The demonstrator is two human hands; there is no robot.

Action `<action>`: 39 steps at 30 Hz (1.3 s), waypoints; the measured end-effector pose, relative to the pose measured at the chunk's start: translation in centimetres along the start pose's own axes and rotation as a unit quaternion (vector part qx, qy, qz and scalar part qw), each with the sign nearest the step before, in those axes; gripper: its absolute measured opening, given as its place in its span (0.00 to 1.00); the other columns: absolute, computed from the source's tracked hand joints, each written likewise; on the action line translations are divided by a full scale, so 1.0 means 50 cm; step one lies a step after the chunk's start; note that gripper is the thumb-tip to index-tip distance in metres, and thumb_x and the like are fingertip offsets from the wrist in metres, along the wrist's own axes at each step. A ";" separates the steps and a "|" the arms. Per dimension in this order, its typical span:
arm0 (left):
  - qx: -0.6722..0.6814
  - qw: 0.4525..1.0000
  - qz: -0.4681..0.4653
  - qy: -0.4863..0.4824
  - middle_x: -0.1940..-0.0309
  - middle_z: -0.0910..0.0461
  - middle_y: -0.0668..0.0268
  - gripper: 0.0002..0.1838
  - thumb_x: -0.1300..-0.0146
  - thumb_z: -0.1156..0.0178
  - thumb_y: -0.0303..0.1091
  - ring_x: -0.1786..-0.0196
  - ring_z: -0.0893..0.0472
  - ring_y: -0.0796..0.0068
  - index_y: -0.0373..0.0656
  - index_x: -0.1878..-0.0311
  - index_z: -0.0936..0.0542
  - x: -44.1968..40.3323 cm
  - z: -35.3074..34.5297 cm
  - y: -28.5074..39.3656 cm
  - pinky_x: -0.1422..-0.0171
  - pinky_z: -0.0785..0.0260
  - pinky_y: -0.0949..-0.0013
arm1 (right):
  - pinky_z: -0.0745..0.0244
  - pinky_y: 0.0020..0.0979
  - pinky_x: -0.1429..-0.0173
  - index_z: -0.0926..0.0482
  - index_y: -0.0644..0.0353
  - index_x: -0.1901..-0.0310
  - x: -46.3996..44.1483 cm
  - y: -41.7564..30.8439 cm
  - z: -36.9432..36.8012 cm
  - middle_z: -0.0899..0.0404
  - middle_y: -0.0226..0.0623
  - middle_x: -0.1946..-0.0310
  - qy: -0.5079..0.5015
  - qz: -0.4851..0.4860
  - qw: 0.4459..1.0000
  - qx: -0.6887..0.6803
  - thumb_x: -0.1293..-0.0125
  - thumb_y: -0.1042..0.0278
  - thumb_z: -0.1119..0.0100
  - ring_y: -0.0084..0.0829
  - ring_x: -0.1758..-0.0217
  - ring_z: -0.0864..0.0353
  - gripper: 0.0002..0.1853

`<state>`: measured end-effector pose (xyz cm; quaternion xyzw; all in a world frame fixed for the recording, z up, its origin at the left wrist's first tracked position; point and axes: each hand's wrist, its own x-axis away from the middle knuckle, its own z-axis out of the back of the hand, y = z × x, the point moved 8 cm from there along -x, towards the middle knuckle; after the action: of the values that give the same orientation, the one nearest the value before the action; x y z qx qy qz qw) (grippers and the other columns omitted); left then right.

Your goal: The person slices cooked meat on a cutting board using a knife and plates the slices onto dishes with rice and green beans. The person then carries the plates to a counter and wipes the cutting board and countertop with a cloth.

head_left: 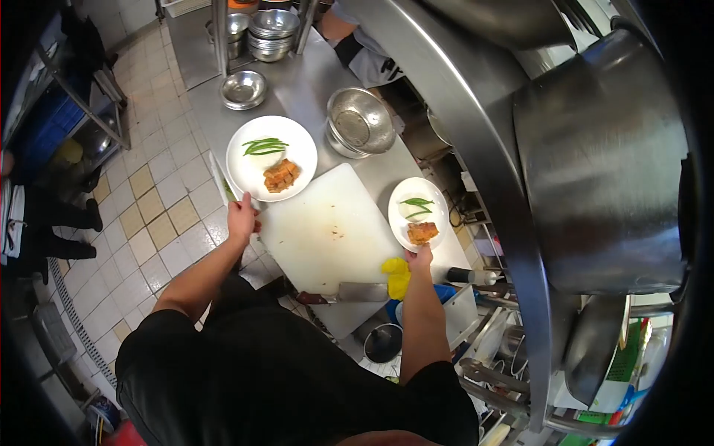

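Note:
My left hand (242, 218) grips the near rim of a round white plate (239, 175), its thumb up at the edge. On that plate lie green beans (265, 146) beside a white mound, perhaps rice, and a piece of browned, sliced meat (282, 176). At the right, my right hand (420, 257) is closed on the near edge of a white oval plate (396, 204) with similar beans and meat. Between the two plates lies a white cutting board (335, 215) dotted with crumbs. A cleaver (361, 292) rests along its near edge, beside a yellow cloth-like item (397, 278).
A metal colander-like bowl (360, 123) and a small steel bowl (243, 89) stand farther back, with stacked bowls (273, 33) behind. A steel shelf edge (476, 97) carrying a large pot (602, 163) rises at the right. People stand at far left and behind the counter.

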<state>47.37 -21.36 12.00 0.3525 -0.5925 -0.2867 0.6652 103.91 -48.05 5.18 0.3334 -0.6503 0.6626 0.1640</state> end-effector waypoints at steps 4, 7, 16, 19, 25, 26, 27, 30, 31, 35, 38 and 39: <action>-0.044 0.987 0.030 -0.153 0.74 0.20 0.57 0.27 0.30 0.46 0.56 0.85 0.22 0.69 0.35 0.55 0.30 -0.102 0.000 0.025 0.84 0.26 0.67 | 0.19 0.40 0.53 0.28 0.53 0.42 0.027 -0.004 -0.008 0.21 0.38 0.49 0.053 0.050 0.997 -0.009 0.26 0.47 0.50 0.39 0.51 0.18 0.21; -0.020 0.980 0.024 -0.197 0.70 0.17 0.53 0.24 0.30 0.45 0.45 0.78 0.16 0.63 0.26 0.52 0.26 -0.166 -0.027 0.028 0.78 0.19 0.64 | 0.18 0.34 0.63 0.27 0.57 0.45 0.041 -0.013 -0.002 0.19 0.38 0.55 0.091 0.083 0.992 -0.012 0.27 0.48 0.50 0.37 0.60 0.16 0.21; 0.074 0.976 0.013 -0.204 0.58 0.17 0.51 0.20 0.32 0.45 0.33 0.66 0.14 0.61 0.27 0.43 0.28 -0.165 -0.004 0.029 0.69 0.15 0.63 | 0.22 0.32 0.74 0.25 0.62 0.52 0.133 -0.046 -0.017 0.19 0.39 0.62 0.072 0.163 0.984 -0.006 0.29 0.54 0.45 0.35 0.70 0.17 0.18; 0.059 0.972 0.026 -0.227 0.58 0.17 0.50 0.20 0.32 0.45 0.32 0.65 0.14 0.60 0.26 0.43 0.28 -0.167 0.055 0.035 0.70 0.15 0.63 | 0.22 0.33 0.75 0.25 0.67 0.56 0.169 -0.051 0.006 0.19 0.40 0.64 0.023 0.196 0.979 0.060 0.30 0.51 0.44 0.35 0.69 0.17 0.21; 0.065 0.967 0.015 -0.247 0.57 0.16 0.52 0.20 0.32 0.44 0.34 0.63 0.13 0.62 0.28 0.43 0.26 -0.180 0.247 0.093 0.70 0.16 0.64 | 0.25 0.33 0.72 0.22 0.58 0.64 0.347 -0.021 0.003 0.20 0.34 0.69 0.008 0.294 0.954 0.062 0.30 0.56 0.42 0.29 0.72 0.20 0.13; 0.062 0.968 0.019 -0.244 0.56 0.17 0.50 0.20 0.32 0.45 0.33 0.62 0.14 0.61 0.26 0.43 0.27 -0.192 0.285 0.106 0.70 0.16 0.63 | 0.25 0.35 0.70 0.21 0.61 0.62 0.299 -0.017 0.045 0.19 0.35 0.68 0.022 0.396 0.865 0.308 0.27 0.61 0.45 0.30 0.70 0.19 0.12; 0.065 0.968 0.020 -0.243 0.56 0.17 0.51 0.20 0.32 0.45 0.33 0.62 0.14 0.61 0.26 0.43 0.27 -0.201 0.326 0.124 0.70 0.16 0.64 | 0.22 0.34 0.71 0.20 0.62 0.57 0.406 0.026 -0.015 0.17 0.35 0.66 -0.005 0.255 0.963 0.084 0.29 0.59 0.41 0.30 0.70 0.17 0.13; 0.075 0.968 0.022 -0.238 0.57 0.16 0.51 0.20 0.32 0.44 0.33 0.63 0.14 0.62 0.26 0.44 0.26 -0.230 0.438 0.175 0.71 0.16 0.65 | 0.22 0.34 0.65 0.21 0.65 0.55 0.644 0.082 -0.179 0.17 0.37 0.66 -0.047 0.264 0.962 0.050 0.28 0.58 0.44 0.32 0.65 0.17 0.16; 0.074 0.968 0.028 -0.240 0.57 0.16 0.51 0.20 0.32 0.44 0.33 0.64 0.14 0.62 0.26 0.44 0.26 -0.245 0.476 0.193 0.71 0.16 0.65 | 0.22 0.34 0.64 0.21 0.66 0.55 0.680 0.113 -0.210 0.18 0.37 0.66 -0.049 0.254 0.963 0.071 0.28 0.58 0.44 0.31 0.65 0.18 0.16; 0.068 0.972 0.030 -0.225 0.58 0.16 0.52 0.20 0.32 0.44 0.33 0.65 0.14 0.62 0.28 0.43 0.27 -0.326 0.623 0.237 0.71 0.16 0.64 | 0.25 0.33 0.62 0.22 0.69 0.55 0.796 0.212 -0.334 0.18 0.39 0.64 -0.045 0.243 0.940 0.235 0.27 0.61 0.46 0.30 0.65 0.21 0.16; 0.075 0.975 0.035 -0.207 0.57 0.16 0.53 0.20 0.32 0.43 0.33 0.64 0.14 0.63 0.30 0.42 0.27 -0.424 0.722 0.285 0.70 0.15 0.63 | 0.24 0.33 0.61 0.22 0.69 0.55 0.828 0.298 -0.493 0.18 0.39 0.63 -0.103 0.215 0.948 0.210 0.27 0.62 0.47 0.31 0.65 0.20 0.15; 0.081 0.976 0.036 -0.201 0.57 0.16 0.53 0.20 0.32 0.43 0.33 0.64 0.14 0.63 0.30 0.42 0.27 -0.458 0.749 0.301 0.70 0.15 0.63 | 0.24 0.33 0.61 0.22 0.68 0.55 0.830 0.327 -0.551 0.18 0.39 0.63 -0.134 0.200 0.957 0.164 0.26 0.62 0.48 0.31 0.65 0.19 0.14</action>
<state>6.66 0.96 12.60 0.3192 -0.7475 -0.2786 0.5116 56.94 -31.91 21.94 0.3048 -0.6018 0.7289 -0.1170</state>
